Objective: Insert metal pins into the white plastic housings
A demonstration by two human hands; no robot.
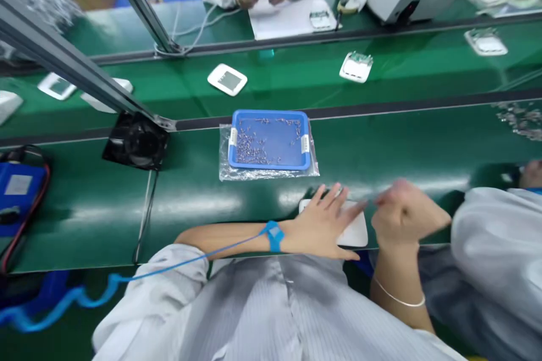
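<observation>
My left hand (317,225), with a blue wrist strap (274,236) around the wrist, lies with its fingers spread over a white plastic cover (356,232). The palm hides much of that cover, which rests at the bench's front edge. Just right of it, my right hand (400,214) is raised and closed, slightly smeared by motion. Whatever its fingers hold, if anything, is hidden. Beyond my hands, a blue tray (271,166) of small screws sits on a clear plastic bag (226,172).
A conveyor belt (288,79) carries white device housings (227,79), some with circuit boards (356,66). At the left stand a black fan (138,141), a metal post (141,3) and a blue box (19,194). A co-worker's sleeve (499,237) is close on the right; another person works opposite.
</observation>
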